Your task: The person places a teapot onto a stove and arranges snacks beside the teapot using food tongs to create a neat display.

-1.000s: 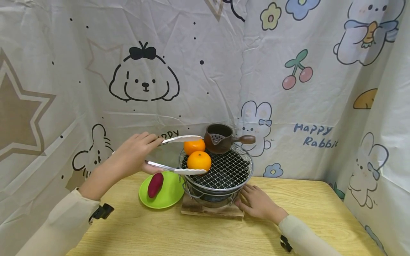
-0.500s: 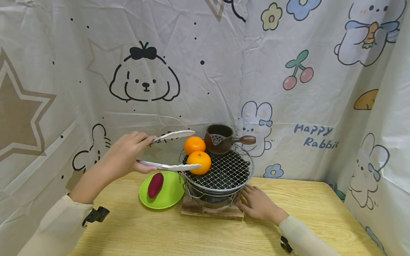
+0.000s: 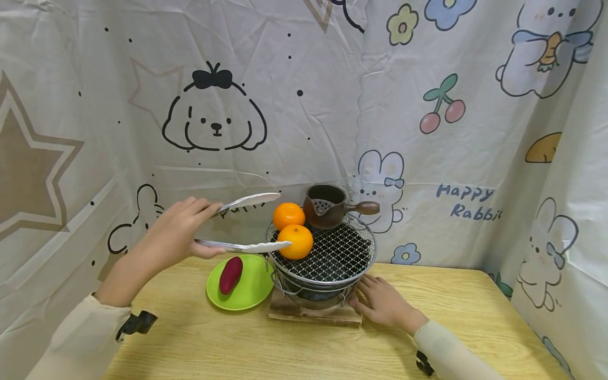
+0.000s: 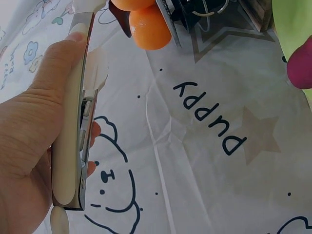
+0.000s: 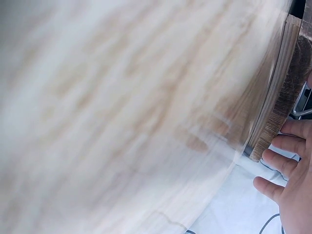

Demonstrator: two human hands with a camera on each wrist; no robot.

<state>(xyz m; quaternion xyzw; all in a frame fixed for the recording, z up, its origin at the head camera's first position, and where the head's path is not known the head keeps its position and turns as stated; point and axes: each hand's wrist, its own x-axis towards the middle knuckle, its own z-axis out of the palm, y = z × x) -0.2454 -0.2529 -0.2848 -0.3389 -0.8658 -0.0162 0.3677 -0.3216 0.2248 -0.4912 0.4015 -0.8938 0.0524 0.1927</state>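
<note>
My left hand (image 3: 182,227) grips a pair of tongs (image 4: 70,117) by the handles. The tongs' white scalloped tips (image 3: 263,247) are spread apart with nothing between them, left of the grill; the lower tip overlaps the front orange (image 3: 299,243) in the head view. Another orange (image 3: 287,215) sits just behind it, both on the wire mesh of a round grill (image 3: 339,253). At the grill's right side my right hand (image 3: 382,303) rests, its fingers fairly straight and right at the edge of the wooden board (image 5: 280,92) under the grill.
A dark brown clay pot (image 3: 325,208) with a side handle stands at the back of the mesh. Left of the grill, a green plate (image 3: 254,287) bears a purple sweet potato (image 3: 230,275). A printed cloth (image 3: 304,105) hangs close behind the table (image 3: 228,343).
The tongs in my left hand have drawn back to the left from around the oranges, which stay on the mesh. My right hand has not moved.
</note>
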